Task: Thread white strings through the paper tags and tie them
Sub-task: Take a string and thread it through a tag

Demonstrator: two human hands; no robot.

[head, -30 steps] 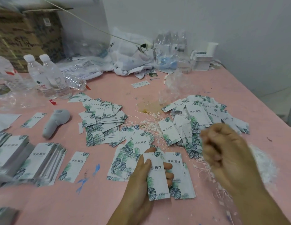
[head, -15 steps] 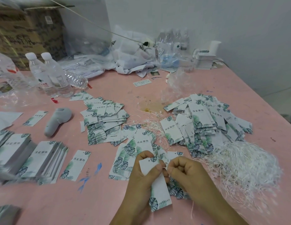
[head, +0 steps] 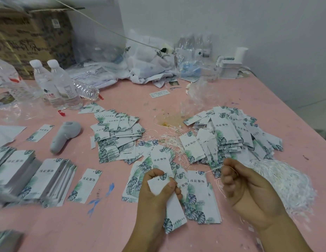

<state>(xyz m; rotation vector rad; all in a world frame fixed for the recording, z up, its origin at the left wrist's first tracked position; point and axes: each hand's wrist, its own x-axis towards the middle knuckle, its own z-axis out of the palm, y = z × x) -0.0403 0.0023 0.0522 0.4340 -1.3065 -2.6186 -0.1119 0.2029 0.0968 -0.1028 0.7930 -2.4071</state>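
Note:
My left hand (head: 156,190) pinches the top of a white paper tag (head: 172,206) printed with green leaves, near the front of the pink table (head: 49,230). My right hand (head: 244,188) is curled around a thin white string (head: 211,170) that runs taut from the tag's top up to its fingers. A fluffy heap of white strings (head: 284,180) lies just right of that hand. Piles of tags sit behind my hands: one at centre left (head: 116,135), one at right (head: 229,131), and a small stack (head: 198,195) between my hands.
Neat stacks of tags (head: 40,177) lie at the left edge, beside a grey handheld tool (head: 65,135). Water bottles (head: 56,84) stand at back left before a cardboard box (head: 31,39). Plastic bags (head: 147,60) and more bottles crowd the back. The table's right edge is close.
My right hand came down to the tag top half a second ago, then pulled away to the right, drawing the string out taut. My left hand kept its hold on the tag.

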